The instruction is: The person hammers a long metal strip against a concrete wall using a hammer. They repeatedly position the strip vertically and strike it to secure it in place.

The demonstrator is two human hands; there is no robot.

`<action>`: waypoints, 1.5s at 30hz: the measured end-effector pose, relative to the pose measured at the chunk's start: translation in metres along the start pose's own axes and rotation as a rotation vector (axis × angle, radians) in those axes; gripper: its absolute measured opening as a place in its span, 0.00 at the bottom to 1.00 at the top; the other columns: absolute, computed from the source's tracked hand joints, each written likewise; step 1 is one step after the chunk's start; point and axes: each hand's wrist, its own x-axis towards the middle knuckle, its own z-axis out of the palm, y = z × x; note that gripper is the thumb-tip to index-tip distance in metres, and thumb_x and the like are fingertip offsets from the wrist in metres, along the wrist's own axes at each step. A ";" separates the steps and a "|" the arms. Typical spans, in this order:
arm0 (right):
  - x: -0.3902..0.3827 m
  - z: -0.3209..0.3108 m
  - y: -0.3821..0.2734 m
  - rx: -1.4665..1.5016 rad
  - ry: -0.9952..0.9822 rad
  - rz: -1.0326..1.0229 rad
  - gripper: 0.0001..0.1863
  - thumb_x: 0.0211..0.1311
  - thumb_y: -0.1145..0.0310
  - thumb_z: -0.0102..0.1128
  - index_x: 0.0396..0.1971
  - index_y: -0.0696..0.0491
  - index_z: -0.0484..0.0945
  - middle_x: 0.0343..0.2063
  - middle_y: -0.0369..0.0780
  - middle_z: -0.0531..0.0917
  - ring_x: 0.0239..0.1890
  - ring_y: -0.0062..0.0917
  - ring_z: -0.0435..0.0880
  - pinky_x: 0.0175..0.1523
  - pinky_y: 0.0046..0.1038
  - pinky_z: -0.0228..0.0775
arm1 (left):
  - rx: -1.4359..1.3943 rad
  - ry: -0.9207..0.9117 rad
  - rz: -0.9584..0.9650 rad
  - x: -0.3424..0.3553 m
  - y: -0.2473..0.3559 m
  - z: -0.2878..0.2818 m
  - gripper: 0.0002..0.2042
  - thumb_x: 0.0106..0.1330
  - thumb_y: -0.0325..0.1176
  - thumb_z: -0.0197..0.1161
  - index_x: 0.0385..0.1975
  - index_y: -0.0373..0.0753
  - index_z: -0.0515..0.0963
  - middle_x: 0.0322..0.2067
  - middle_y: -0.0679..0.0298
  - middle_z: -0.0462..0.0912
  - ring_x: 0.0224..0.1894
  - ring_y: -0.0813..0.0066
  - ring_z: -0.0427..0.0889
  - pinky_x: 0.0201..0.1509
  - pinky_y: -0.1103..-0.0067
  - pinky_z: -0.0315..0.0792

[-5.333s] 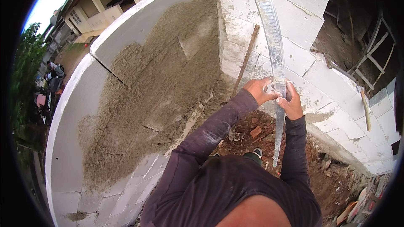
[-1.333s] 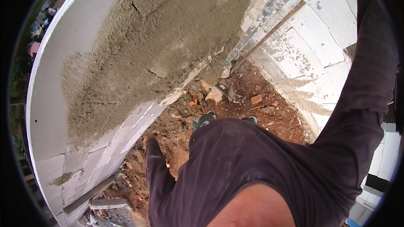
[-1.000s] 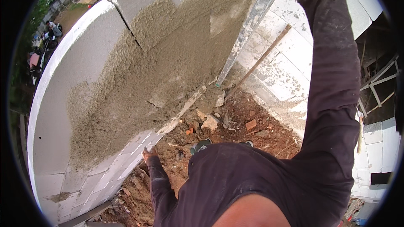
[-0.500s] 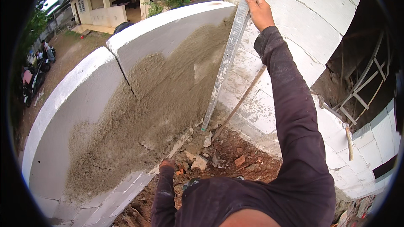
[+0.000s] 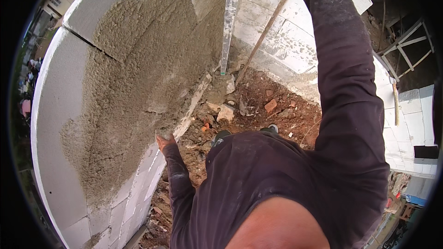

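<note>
My left hand [image 5: 165, 141] is at the lower edge of the wet grey mortar [image 5: 138, 97] on the curved block wall [image 5: 57, 133]. Its fingers are stretched toward the wall, and I see nothing held in them. My right arm [image 5: 341, 50] reaches up past the top of the picture, so its hand is hidden. A long metal straightedge [image 5: 230, 16], smeared with mortar, stands nearly upright in the corner beside the mortar. Its upper end is cut off, and its green-tipped foot is near the rubble.
A thin wooden stick [image 5: 264, 32] leans against the white block wall [image 5: 295, 41] on the right. Red soil with broken brick pieces [image 5: 271, 106] and stones [image 5: 225, 112] lies around my feet. A wooden ladder-like frame [image 5: 406, 50] stands in the dark area at far right.
My view has tilted down, carrying my right hand, last seen gripping the straightedge's upper part, out of the picture. My left hand remains by the mortar's lower edge, with its fingers now showing more.
</note>
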 end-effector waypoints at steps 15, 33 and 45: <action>-0.046 -0.025 0.032 -0.123 0.419 -0.009 0.17 0.58 0.58 0.55 0.36 0.58 0.76 0.28 0.35 0.77 0.30 0.21 0.74 0.39 0.23 0.66 | 0.310 -0.369 -0.950 -0.212 -0.108 0.045 0.19 0.53 0.43 0.58 0.46 0.46 0.71 0.50 0.59 0.68 0.54 0.62 0.65 0.54 0.67 0.62; -0.087 -0.077 0.027 0.645 0.295 0.141 0.34 0.56 0.51 0.45 0.54 0.64 0.60 0.47 0.49 0.73 0.49 0.37 0.73 0.55 0.36 0.62 | 0.312 -0.984 0.174 -0.147 -0.098 0.080 0.17 0.63 0.39 0.42 0.48 0.44 0.71 0.48 0.49 0.74 0.52 0.54 0.72 0.52 0.65 0.67; -0.110 -0.124 0.057 0.447 0.725 0.163 0.27 0.60 0.49 0.47 0.49 0.57 0.65 0.41 0.39 0.73 0.37 0.26 0.75 0.40 0.35 0.73 | -0.195 -0.779 0.290 -0.035 0.154 0.091 0.20 0.63 0.37 0.43 0.57 0.50 0.62 0.47 0.54 0.72 0.48 0.53 0.72 0.49 0.63 0.66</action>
